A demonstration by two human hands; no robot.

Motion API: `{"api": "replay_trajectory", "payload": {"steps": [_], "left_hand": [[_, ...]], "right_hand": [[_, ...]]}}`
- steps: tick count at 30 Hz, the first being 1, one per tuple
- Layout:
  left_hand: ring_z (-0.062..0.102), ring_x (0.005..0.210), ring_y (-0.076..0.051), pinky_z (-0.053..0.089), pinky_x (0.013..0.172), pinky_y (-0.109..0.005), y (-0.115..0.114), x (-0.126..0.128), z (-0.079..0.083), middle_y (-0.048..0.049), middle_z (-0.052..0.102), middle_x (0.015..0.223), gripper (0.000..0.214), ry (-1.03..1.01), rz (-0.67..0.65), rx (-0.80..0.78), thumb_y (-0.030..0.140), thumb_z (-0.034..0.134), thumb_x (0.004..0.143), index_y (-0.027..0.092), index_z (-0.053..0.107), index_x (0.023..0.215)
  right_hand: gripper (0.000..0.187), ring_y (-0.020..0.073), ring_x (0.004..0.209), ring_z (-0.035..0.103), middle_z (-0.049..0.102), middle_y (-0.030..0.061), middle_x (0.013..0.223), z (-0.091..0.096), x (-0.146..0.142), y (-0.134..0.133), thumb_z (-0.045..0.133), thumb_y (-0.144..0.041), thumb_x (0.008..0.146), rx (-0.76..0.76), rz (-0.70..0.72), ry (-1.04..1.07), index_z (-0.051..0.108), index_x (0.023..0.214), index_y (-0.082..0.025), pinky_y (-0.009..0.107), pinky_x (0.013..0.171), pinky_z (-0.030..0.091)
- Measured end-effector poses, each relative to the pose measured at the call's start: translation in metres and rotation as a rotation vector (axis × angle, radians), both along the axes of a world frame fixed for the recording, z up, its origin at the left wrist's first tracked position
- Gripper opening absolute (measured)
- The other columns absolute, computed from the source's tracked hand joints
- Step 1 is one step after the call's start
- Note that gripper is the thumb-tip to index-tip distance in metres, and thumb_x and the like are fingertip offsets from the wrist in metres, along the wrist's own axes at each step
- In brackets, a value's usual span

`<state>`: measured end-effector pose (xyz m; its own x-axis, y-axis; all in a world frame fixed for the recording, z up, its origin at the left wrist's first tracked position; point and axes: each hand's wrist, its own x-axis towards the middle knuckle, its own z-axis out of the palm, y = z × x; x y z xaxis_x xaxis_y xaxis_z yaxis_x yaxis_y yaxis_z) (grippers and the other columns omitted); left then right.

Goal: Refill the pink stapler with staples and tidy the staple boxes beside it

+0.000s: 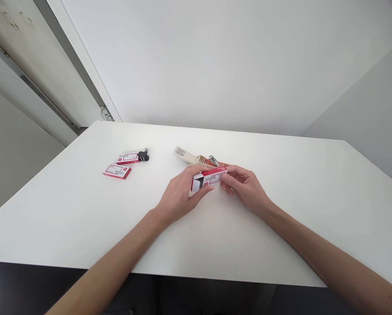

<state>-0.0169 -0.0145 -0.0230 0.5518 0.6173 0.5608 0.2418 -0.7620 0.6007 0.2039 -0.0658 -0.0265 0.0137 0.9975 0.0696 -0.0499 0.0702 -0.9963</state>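
Item 1: staple box, red and white, small. It is being held just above the table, near the middle of the top and a little toward the far edge. It is lying roughly level with its long side across the view. The left end is showing a pale opened flap; the contents cannot be made out.

Item 2: left hand. It is reaching in from the lower left, fingers curled and closed around the left end of the staple box, thumb underneath on the near side.

Item 3: right hand. It is coming in from the lower right, fingertips pinched together on the right end of the staple box. Both hands are gripping the same box at once.

Item 4: stapler, beige. It is lying on the table just behind the hands, its long body pointing up and to the left, its metal parts showing at the right end. Whether it is touching the staple box cannot be told.

Item 5: second box, red and white. It is lying flat on the table, well apart to the left of the hands.

Item 6: third box, same colours. It is lying just behind the second box.

Item 7: black clip. It is sitting against the right end of the third box.

Item 8: wall, plain white, standing behind the table.

Item 9: door frame, running at a slant at the upper left.
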Motion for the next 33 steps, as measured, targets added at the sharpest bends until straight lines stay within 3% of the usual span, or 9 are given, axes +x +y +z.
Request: {"api": "replay_trajectory", "payload": {"steps": [4,11,15,19,23,27,30,33], "left_hand": [[0.072,0.099,-0.02,0.058,0.082,-0.033,0.002,-0.001,-0.002,-0.0097,0.069,0.13,0.033,0.032,-0.006,0.004,0.034,0.048,0.11,0.026,0.046,0.141],[0.065,0.126,-0.026,0.054,0.103,-0.045,0.008,-0.001,-0.006,-0.0128,0.063,0.144,0.042,0.223,-0.025,0.003,0.022,0.038,0.109,0.024,0.039,0.151],[0.064,0.128,-0.027,0.054,0.103,-0.046,0.011,-0.001,-0.011,-0.0116,0.063,0.144,0.046,0.276,-0.012,0.009,0.017,0.036,0.108,0.025,0.039,0.153],[0.064,0.126,-0.026,0.054,0.102,-0.046,0.012,-0.001,-0.012,-0.0107,0.064,0.144,0.046,0.314,-0.012,-0.007,0.016,0.036,0.108,0.025,0.039,0.153],[0.066,0.121,-0.026,0.055,0.099,-0.043,0.009,-0.001,-0.008,-0.0105,0.066,0.141,0.043,0.307,0.003,-0.037,0.02,0.037,0.109,0.024,0.04,0.152],[0.069,0.116,-0.023,0.056,0.098,-0.04,0.006,-0.001,-0.004,-0.01,0.067,0.139,0.039,0.253,-0.011,-0.024,0.03,0.045,0.11,0.023,0.043,0.149],[0.071,0.101,-0.02,0.057,0.092,-0.038,0.005,-0.002,-0.003,-0.0069,0.074,0.123,0.033,0.2,0.011,0.021,0.037,0.051,0.109,0.023,0.052,0.139],[0.07,0.085,-0.017,0.057,0.079,-0.032,0.004,-0.002,-0.001,-0.0027,0.076,0.104,0.031,0.164,0.028,0.006,0.04,0.055,0.107,0.024,0.054,0.133]], "right_hand": [[0.025,0.0138,0.063,0.054,0.07,0.0024,0.088,-0.001,0.002,0.0,0.078,-0.051,0.091,0.048,-0.082,0.01,0.077,0.1,-0.028,0.03,0.052,0.046],[0.018,0.0183,0.079,0.063,0.068,0.0073,0.115,-0.001,-0.002,-0.005,0.069,-0.046,0.099,0.277,-0.226,-0.203,0.074,0.102,-0.029,0.033,0.051,0.049],[0.015,0.0202,0.088,0.067,0.067,0.0087,0.117,-0.004,-0.005,-0.007,0.064,-0.04,0.103,0.389,-0.258,-0.321,0.074,0.104,-0.029,0.036,0.06,0.058],[0.013,0.0196,0.09,0.068,0.066,0.0084,0.115,-0.007,-0.004,-0.006,0.063,-0.036,0.103,0.427,-0.253,-0.331,0.074,0.105,-0.027,0.035,0.06,0.059],[0.012,0.0171,0.084,0.067,0.067,0.0074,0.117,-0.007,-0.003,-0.004,0.065,-0.035,0.103,0.403,-0.244,-0.247,0.073,0.106,-0.027,0.03,0.052,0.054],[0.019,0.0173,0.079,0.067,0.072,0.0064,0.106,-0.001,-0.002,-0.003,0.066,-0.044,0.102,0.264,-0.242,-0.141,0.071,0.107,-0.026,0.03,0.053,0.055],[0.025,0.0154,0.071,0.065,0.074,0.0055,0.102,0.001,-0.001,-0.003,0.067,-0.049,0.101,0.17,-0.198,-0.081,0.068,0.104,-0.025,0.031,0.053,0.056],[0.027,0.0165,0.077,0.068,0.075,0.005,0.106,-0.001,0.0,-0.002,0.07,-0.05,0.099,0.137,-0.136,-0.007,0.06,0.106,-0.026,0.028,0.053,0.055]]}}
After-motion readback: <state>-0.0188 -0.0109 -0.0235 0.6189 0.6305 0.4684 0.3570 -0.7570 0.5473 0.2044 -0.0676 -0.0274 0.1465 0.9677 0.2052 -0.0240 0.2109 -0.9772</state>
